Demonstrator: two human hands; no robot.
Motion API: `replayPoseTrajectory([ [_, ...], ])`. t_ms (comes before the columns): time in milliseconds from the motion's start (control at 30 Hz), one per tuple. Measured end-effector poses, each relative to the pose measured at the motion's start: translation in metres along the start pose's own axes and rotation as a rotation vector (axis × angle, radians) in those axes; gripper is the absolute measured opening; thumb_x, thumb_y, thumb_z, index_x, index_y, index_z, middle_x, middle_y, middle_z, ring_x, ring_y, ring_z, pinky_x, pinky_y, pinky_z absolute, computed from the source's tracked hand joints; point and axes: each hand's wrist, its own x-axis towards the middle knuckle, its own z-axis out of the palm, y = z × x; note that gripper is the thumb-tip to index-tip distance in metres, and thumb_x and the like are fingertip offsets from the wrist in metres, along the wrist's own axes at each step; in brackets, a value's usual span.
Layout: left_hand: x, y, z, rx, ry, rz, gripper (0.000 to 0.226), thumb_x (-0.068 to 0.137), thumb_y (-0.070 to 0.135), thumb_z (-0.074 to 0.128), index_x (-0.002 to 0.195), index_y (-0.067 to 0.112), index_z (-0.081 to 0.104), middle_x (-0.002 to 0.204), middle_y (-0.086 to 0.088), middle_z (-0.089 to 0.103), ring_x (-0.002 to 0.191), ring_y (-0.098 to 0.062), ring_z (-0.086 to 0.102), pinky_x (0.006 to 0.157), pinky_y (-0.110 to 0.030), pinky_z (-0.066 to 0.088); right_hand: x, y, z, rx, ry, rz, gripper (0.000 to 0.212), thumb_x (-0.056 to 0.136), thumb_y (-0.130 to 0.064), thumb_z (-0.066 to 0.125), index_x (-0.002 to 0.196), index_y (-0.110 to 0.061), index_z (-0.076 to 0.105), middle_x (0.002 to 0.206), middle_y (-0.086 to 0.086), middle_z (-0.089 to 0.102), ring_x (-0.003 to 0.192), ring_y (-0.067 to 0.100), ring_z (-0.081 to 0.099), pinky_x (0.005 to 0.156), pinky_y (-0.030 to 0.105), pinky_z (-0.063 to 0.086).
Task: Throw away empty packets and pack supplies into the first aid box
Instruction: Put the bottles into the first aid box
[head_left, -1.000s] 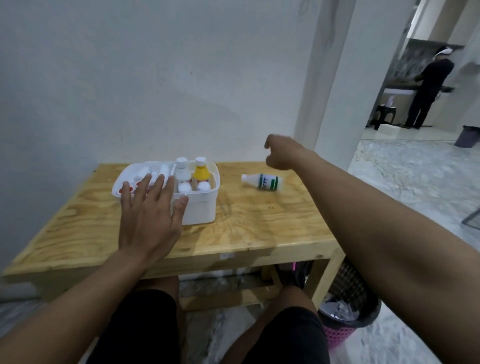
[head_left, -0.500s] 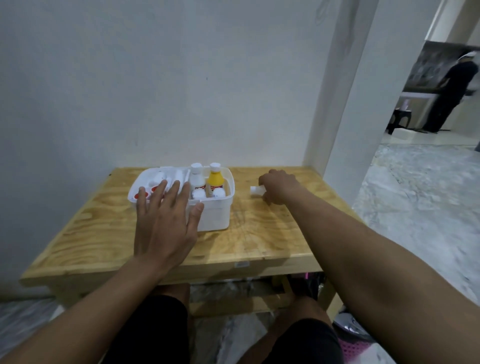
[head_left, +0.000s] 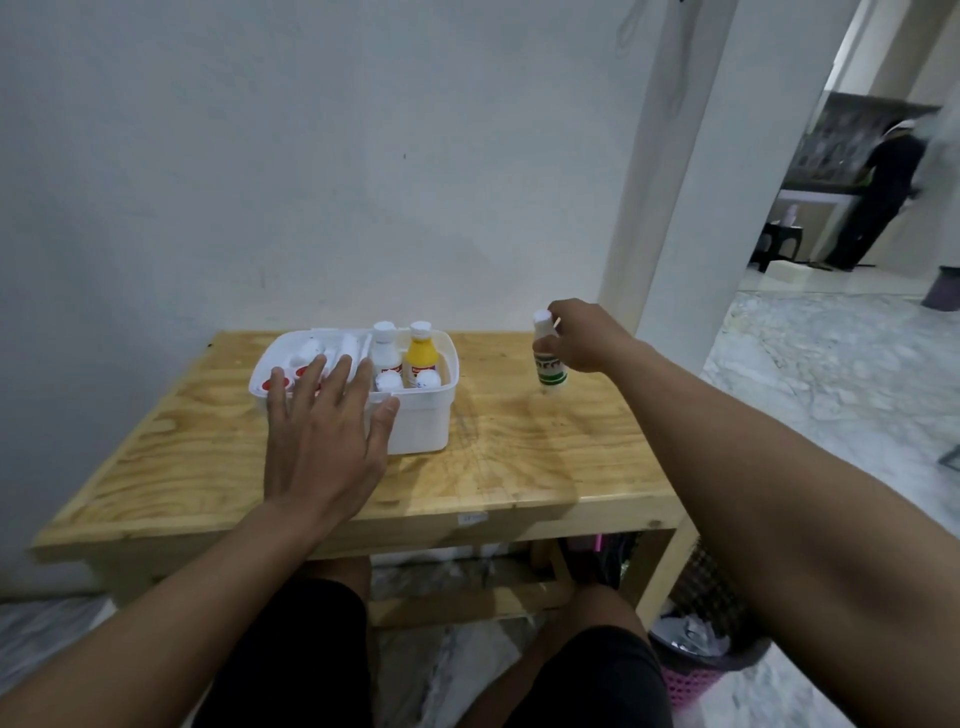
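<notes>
White box (head_left: 421, 426) on pale, grained wood table (head_left: 519, 467); inside, a yellow bottle (head_left: 421, 353) and white bottles (white caps all). The held bottle (head_left: 549, 364): white, green-banded label.

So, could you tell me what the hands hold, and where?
The right hand grips the white bottle by its upper part; the left hand holds nothing.

Tabletop (head_left: 519, 467): pale plywood with strong grain, back edge against a white wall (head_left: 311, 156), small white sticker (head_left: 472, 518) on the front edge. Directly on it, left of centre: white first aid box (head_left: 421, 426), open-topped, holding upright bottles (head_left: 385, 353), one yellow, the others white. Just right of the box and apart from it: small white bottle (head_left: 549, 366) with green label, upright, gripped by the right hand (head_left: 582, 338); contact of base with wood not discernible. Left hand (head_left: 322, 441) spread flat at the box's near wall.
</notes>
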Motion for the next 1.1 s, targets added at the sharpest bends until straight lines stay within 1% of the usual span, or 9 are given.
replayPoseTrajectory([
  [67,0.000,-0.001,-0.001,0.005,-0.012,0.009,0.065,0.100,0.051,0.026,0.142,0.010,0.055,0.148,-0.012,0.053,0.144,-0.033,0.037,0.118,-0.059,0.014,-0.003,-0.005,-0.014,0.066,0.031,-0.001,0.034,0.093,-0.029,0.066,0.119,-0.008,0.059,0.117,0.011,0.063,0.101,0.029,0.059,0.078,0.037,0.048],
  [167,0.000,-0.004,-0.003,0.052,-0.033,0.047,0.065,0.100,0.051,0.026,0.144,0.011,0.052,0.149,-0.012,0.052,0.145,-0.034,0.036,0.117,-0.063,0.011,-0.007,-0.022,-0.040,0.097,0.078,-0.030,0.020,0.094,-0.032,0.065,0.093,-0.012,0.059,0.092,0.005,0.060,0.083,0.024,0.054,0.057,0.030,0.036],
  [233,0.001,-0.006,-0.005,0.066,-0.049,0.051,0.065,0.101,0.052,0.024,0.146,0.013,0.051,0.149,-0.011,0.052,0.145,-0.035,0.035,0.116,-0.065,0.010,-0.010,-0.040,-0.060,0.090,0.102,-0.064,0.024,0.093,-0.033,0.065,0.082,-0.013,0.057,0.077,0.000,0.054,0.074,0.022,0.052,0.052,0.029,0.032],
  [333,0.001,-0.007,-0.007,0.061,-0.069,0.041,0.067,0.101,0.053,0.018,0.148,0.015,0.049,0.151,-0.010,0.050,0.147,-0.035,0.033,0.117,-0.065,0.009,-0.014,-0.070,-0.084,0.118,0.120,-0.114,0.025,0.092,-0.032,0.067,0.085,-0.009,0.061,0.073,0.000,0.055,0.066,0.018,0.051,0.054,0.029,0.036],
  [467,0.002,-0.008,-0.008,0.060,-0.085,0.043,0.069,0.101,0.053,0.015,0.150,0.016,0.047,0.152,-0.010,0.048,0.148,-0.034,0.030,0.117,-0.065,0.006,-0.017,-0.107,-0.096,0.216,0.090,-0.199,0.029,0.088,-0.029,0.071,0.100,-0.002,0.068,0.090,0.012,0.069,0.082,0.029,0.067,0.075,0.044,0.055],
  [533,0.001,-0.009,-0.009,0.069,-0.089,0.048,0.067,0.102,0.052,0.016,0.150,0.017,0.047,0.153,-0.010,0.048,0.149,-0.034,0.029,0.117,-0.066,0.006,-0.018,-0.124,-0.093,0.253,0.066,-0.224,0.031,0.086,-0.027,0.072,0.101,-0.001,0.069,0.094,0.017,0.072,0.086,0.031,0.071,0.081,0.049,0.059],
  [867,-0.005,-0.016,-0.010,0.082,-0.093,0.069,0.066,0.102,0.054,0.017,0.154,0.018,0.037,0.158,-0.014,0.040,0.149,-0.037,0.028,0.117,-0.069,0.008,-0.013,-0.155,-0.048,0.262,-0.081,-0.203,0.028,0.082,-0.022,0.076,0.091,0.004,0.072,0.086,0.018,0.074,0.075,0.026,0.075,0.075,0.047,0.062],
  [1033,-0.007,-0.017,-0.007,0.060,-0.078,0.054,0.065,0.102,0.054,0.020,0.157,0.021,0.033,0.164,-0.017,0.025,0.151,-0.037,0.022,0.118,-0.066,0.005,-0.016,-0.159,-0.027,0.234,-0.128,-0.171,0.025,0.083,-0.019,0.076,0.091,0.004,0.072,0.075,0.012,0.071,0.073,0.024,0.075,0.065,0.033,0.061],
  [1100,-0.007,-0.019,-0.006,0.058,-0.078,0.056,0.065,0.102,0.053,0.020,0.156,0.021,0.034,0.163,-0.017,0.026,0.151,-0.036,0.022,0.118,-0.066,0.006,-0.017,-0.160,-0.018,0.205,-0.138,-0.162,0.026,0.082,-0.021,0.076,0.089,0.003,0.072,0.074,0.012,0.073,0.074,0.025,0.075,0.066,0.033,0.059],
])
